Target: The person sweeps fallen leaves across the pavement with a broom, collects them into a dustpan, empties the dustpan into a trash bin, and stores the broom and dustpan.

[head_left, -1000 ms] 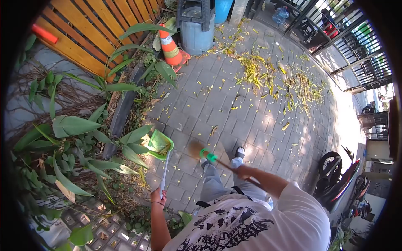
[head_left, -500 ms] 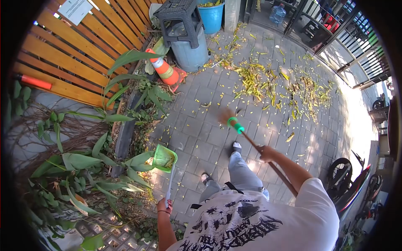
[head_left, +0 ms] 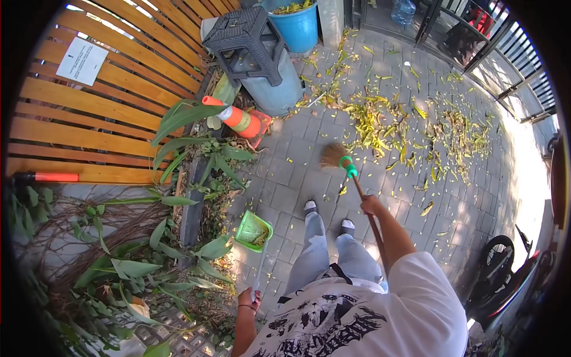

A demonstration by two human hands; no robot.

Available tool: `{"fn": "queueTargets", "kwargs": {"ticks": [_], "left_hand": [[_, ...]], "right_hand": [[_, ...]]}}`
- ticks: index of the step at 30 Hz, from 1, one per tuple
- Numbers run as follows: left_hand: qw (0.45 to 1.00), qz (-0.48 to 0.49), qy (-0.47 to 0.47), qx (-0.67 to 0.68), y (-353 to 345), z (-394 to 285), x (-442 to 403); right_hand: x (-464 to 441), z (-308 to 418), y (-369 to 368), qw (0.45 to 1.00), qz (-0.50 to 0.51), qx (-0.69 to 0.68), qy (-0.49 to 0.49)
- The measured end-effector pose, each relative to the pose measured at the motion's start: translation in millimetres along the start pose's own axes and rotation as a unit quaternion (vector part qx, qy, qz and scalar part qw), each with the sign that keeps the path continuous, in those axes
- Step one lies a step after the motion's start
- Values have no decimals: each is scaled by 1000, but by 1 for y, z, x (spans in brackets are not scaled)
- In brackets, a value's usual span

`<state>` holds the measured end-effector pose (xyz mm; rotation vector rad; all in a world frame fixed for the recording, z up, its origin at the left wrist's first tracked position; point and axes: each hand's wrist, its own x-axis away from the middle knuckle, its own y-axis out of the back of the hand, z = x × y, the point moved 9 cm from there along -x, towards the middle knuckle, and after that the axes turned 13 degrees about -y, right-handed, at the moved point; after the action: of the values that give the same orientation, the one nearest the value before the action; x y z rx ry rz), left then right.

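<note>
1. Two grips shown: the left hand (head_left: 248,299) holds the pale handle (head_left: 260,268) of a green dustpan (head_left: 244,221), near the leafy plants (head_left: 210,247), with debris (head_left: 260,239) inside.
2. The right hand (head_left: 372,206) wraps round the brown shaft of a broom (head_left: 357,185), its bristles (head_left: 334,156) just beside yellow leaves (head_left: 375,122) on the paving (head_left: 286,163).
3. Beyond the feet (head_left: 310,206): an orange cone (head_left: 245,124), a grey stool (head_left: 239,28) atop a bin (head_left: 275,93), a blue bucket (head_left: 295,31).

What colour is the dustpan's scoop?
The dustpan's scoop is bright green, seen best in the head view.
</note>
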<state>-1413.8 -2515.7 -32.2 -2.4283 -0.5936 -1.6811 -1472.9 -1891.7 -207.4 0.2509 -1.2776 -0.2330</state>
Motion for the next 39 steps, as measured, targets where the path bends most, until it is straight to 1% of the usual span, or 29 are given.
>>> {"fn": "queueTargets", "kwargs": {"ticks": [2, 3, 5, 7, 8, 9, 10, 12, 14, 15, 16, 17, 18, 19, 20, 22, 24, 26, 27, 28, 29, 30, 32, 34, 35, 36, 37, 38, 39], "left_hand": [[1000, 15, 17, -17, -27, -16, -16], [999, 26, 30, -25, -35, -23, -34], [996, 51, 60, -44, -55, -33, -59], [994, 50, 91, -35, -74, -49, -77], [993, 50, 102, -30, -88, -59, -86], [993, 59, 70, -72, -107, -77, -84], [992, 69, 74, -78, -122, -89, -92], [989, 78, 70, -104, -139, -108, -105], [987, 87, 62, -123, -157, -118, -108], [985, 91, 49, -142, -165, -127, -109], [981, 94, 32, -164, -174, -141, -111], [981, 103, 42, -158, -176, -144, -119], [979, 102, 44, -173, -178, -145, -115], [972, 105, 7, -211, -189, -149, -113], [961, 111, -31, -252, -202, -155, -111], [947, 127, -60, -289, -222, -156, -112], [918, 95, -122, -366, -244, -162, -113], [904, 133, -140, -380, -273, -158, -116], [893, 119, -149, -407, -284, -159, -110], [880, 105, -156, -437, -296, -156, -105], [886, 107, -147, -425, -308, -151, -103], [876, 116, -147, -444, -321, -145, -101], [883, 117, -126, -437, -350, -132, -95], [881, 119, -127, -440, -382, -119, -86], [894, 132, -94, -418, -400, -102, -80], [905, 140, -62, -396, -412, -88, -74], [894, 181, -49, -407, -429, -75, -64], [890, 176, -56, -416, -441, -65, -55], [911, 169, -34, -375, -455, -50, -45]], "right_hand": [[16, -2, 60, 994, -42, 89, 48], [52, 0, 78, 995, -54, 80, 35], [141, 26, 107, 980, -91, 172, 47], [180, 15, 95, 963, -35, 265, -25], [192, 12, 80, 954, -2, 300, -3], [208, 6, 65, 942, 16, 333, -28], [228, 6, 46, 937, 61, 340, -40], [212, -24, -7, 890, 95, 443, 50], [203, -20, -31, 901, 174, 398, -9], [186, -28, -35, 899, 216, 371, -84], [165, -26, -24, 893, 193, 397, -92], [159, -4, 2, 918, 130, 370, -60], [138, -9, 21, 935, 100, 333, -65], [142, 1, 42, 947, 84, 295, -94], [151, 13, 59, 956, 62, 274, -86], [162, 6, 83, 959, -1, 275, -71], [152, -42, 93, 941, -103, 320, -29], [199, -65, 113, 951, -137, 270, -56], [234, -85, 120, 982, -103, 81, -136], [261, -116, 116, 969, -66, -116, -210], [259, -167, 100, 947, -34, -261, -183], [267, -215, 91, 940, -37, -280, -193], [277, -298, 72, 824, -10, -518, -231], [296, -380, 76, 800, -95, -518, -288], [293, -413, 83, 793, -92, -530, -284], [294, -451, 89, 801, -110, -493, -321], [294, -485, 92, 808, -123, -451, -358], [284, -505, 95, 805, -114, -459, -358], [268, -526, 99, 775, -122, -506, -358]]}}
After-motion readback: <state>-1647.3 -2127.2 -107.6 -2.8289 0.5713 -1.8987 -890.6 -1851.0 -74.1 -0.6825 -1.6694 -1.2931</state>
